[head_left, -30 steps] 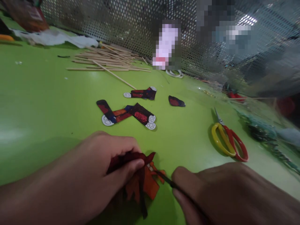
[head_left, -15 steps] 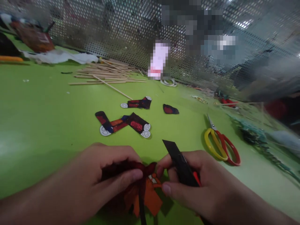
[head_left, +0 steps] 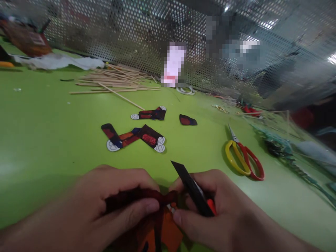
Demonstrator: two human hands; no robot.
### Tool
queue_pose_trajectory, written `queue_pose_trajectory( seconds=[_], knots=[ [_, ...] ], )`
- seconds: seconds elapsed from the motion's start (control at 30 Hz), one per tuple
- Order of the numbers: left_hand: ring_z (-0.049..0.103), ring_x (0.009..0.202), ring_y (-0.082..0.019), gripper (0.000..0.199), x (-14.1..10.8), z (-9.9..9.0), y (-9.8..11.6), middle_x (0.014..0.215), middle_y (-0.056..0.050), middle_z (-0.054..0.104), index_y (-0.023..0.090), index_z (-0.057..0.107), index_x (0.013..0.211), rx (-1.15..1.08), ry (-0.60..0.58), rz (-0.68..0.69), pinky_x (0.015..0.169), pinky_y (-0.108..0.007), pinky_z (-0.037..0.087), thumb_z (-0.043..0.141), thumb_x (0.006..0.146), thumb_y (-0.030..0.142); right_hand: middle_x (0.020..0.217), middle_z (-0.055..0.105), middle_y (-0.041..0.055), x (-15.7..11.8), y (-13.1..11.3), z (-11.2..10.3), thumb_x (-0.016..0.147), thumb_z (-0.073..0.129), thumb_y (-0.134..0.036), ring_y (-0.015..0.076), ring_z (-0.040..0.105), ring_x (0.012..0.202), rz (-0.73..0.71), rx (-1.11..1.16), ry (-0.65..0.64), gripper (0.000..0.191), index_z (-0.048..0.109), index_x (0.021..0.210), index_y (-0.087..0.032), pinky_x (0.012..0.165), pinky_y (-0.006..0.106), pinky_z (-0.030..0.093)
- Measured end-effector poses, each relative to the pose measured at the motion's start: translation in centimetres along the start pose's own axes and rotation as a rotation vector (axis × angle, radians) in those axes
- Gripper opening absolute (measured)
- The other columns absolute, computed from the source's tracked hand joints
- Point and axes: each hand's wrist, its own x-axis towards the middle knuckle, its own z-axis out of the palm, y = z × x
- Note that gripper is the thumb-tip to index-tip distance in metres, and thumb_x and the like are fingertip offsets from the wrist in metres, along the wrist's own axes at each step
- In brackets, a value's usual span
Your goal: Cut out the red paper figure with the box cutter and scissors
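On green table (head_left: 39, 140): both hands pinching cutout (head_left: 157, 224).

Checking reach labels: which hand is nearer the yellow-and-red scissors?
Right. The right hand lies just below-left of the yellow-and-red scissors; the left hand is far off to their left.

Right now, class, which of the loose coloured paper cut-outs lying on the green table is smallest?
The small dark oval cut-out, lying alone to the right of the others. It has no white round ends, unlike the longer strip pieces beside it.
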Motion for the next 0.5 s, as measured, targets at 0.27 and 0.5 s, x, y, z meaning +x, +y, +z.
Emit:
queue_pose_trajectory(
  seconds=[0.27, 0.5],
  knots=[
    [0.063, 0.070, -0.011, 0.021, 0.3, -0.2, 0.5, 0.077, 0.004, 0.072, 0.027, 0.077, 0.086, -0.232, -0.096, -0.086, 0.061, -0.014, 0.049, 0.070, 0.091, 0.047, 0.060, 0.047, -0.0112, -1.9, -0.1, -1.1, 0.058, 0.087, -0.032, 0.0075, 0.039, 0.056, 0.029, 0.094, 0.033, 0.040, 0.064, 0.088, -0.021, 0.055, 0.023, 0.032],
    [0.056, 0.066, -0.009, 0.018, 0.6, -0.4, 0.3, 0.072, 0.005, 0.068, 0.026, 0.077, 0.083, -0.255, -0.089, -0.032, 0.061, -0.013, 0.046, 0.073, 0.089, 0.042, 0.062, 0.053, -0.0116, -1.9, 1.4, -1.3, 0.060, 0.091, -0.033, 0.0056, 0.040, 0.052, -0.001, 0.192, -0.080, 0.050, 0.057, 0.095, -0.023, 0.049, 0.022, 0.028]
  ],
)
